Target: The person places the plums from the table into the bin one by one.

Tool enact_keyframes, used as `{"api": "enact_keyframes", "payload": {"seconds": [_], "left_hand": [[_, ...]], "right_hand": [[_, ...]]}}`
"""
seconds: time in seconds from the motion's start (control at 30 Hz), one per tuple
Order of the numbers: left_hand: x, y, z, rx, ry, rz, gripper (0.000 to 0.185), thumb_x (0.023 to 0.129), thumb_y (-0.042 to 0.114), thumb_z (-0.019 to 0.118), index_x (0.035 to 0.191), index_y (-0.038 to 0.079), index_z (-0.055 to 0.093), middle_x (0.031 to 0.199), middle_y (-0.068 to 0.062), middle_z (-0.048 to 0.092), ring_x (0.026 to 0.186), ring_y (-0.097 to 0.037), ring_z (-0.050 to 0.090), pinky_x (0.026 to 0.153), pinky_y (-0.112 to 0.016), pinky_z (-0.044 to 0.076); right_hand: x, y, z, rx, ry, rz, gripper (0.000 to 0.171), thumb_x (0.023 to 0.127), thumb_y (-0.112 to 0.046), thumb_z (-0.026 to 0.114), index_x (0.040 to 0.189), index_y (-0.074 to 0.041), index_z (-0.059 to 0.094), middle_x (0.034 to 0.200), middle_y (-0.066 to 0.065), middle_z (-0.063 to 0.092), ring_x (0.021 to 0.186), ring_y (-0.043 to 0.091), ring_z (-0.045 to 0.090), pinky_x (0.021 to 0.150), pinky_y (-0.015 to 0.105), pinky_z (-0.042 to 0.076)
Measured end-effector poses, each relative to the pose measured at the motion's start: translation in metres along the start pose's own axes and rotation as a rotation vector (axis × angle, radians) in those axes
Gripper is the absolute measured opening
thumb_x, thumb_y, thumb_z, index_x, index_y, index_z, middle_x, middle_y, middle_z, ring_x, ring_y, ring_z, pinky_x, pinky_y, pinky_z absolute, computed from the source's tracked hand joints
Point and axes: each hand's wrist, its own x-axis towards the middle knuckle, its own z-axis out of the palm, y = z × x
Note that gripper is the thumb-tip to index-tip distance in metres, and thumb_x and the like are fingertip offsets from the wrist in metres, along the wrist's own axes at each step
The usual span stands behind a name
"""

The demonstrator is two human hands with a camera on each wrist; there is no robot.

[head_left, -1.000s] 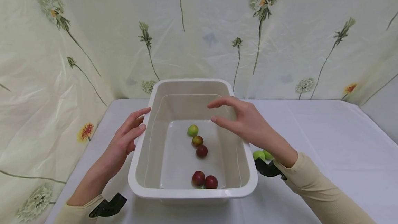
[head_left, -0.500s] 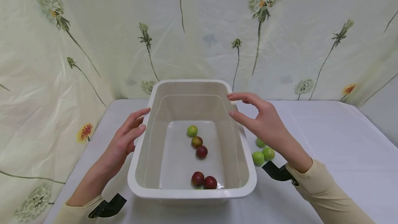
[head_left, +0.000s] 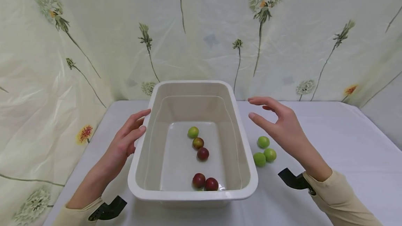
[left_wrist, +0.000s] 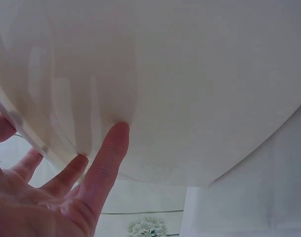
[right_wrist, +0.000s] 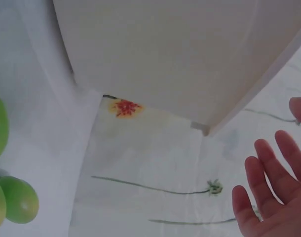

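Observation:
A deep white plastic basin [head_left: 193, 195] stands in the middle of the head view. Inside lie a green plum [head_left: 193, 132], a mottled red-green plum [head_left: 198, 143] and several dark red plums [head_left: 202, 153]. My left hand [head_left: 120, 145] rests its fingertips against the basin's left side; in the left wrist view those fingers [left_wrist: 108, 163] touch the outer wall. To the right of the basin, my right hand [head_left: 282, 125] hovers with fingers spread and nothing in them. Just below it on the table sit 3 green plums [head_left: 263, 142], partly visible in the right wrist view.
A white cloth covers the table [head_left: 329, 149]. Behind it hangs a pale curtain [head_left: 201, 51] printed with dandelions. Each beige sleeve [head_left: 342, 194] carries a black wrist mount [head_left: 295, 180].
My right hand has moved from above the basin out to its right, empty, revealing the green plums on the table. The left hand keeps its place at the basin's side.

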Motion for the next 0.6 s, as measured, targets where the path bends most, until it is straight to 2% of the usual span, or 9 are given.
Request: {"api": "enact_keyframes", "payload": {"seconds": [0.47,0.6], "left_hand": [[0.001,-0.001,0.000,0.007,0.002,0.008,0.047,0.105,0.036,0.041,0.151,0.028,0.033,0.148,-0.004,0.038,0.115,-0.031,0.060,0.082,-0.047,0.055],[0.000,-0.001,0.000,0.004,0.004,0.006,0.047,0.105,0.036,0.041,0.151,0.029,0.033,0.148,-0.004,0.038,0.116,-0.032,0.060,0.083,-0.046,0.055]], "right_hand": [[-0.027,0.025,-0.011,-0.068,0.003,0.175,0.039,0.094,-0.026,0.069,0.132,-0.023,0.061,0.132,-0.006,0.058,0.117,0.008,0.049,0.096,0.023,0.034],[-0.033,0.028,-0.013,-0.092,-0.010,0.187,0.039,0.095,-0.028,0.067,0.133,-0.023,0.060,0.133,-0.004,0.058,0.120,0.013,0.049,0.097,0.032,0.036]]}}
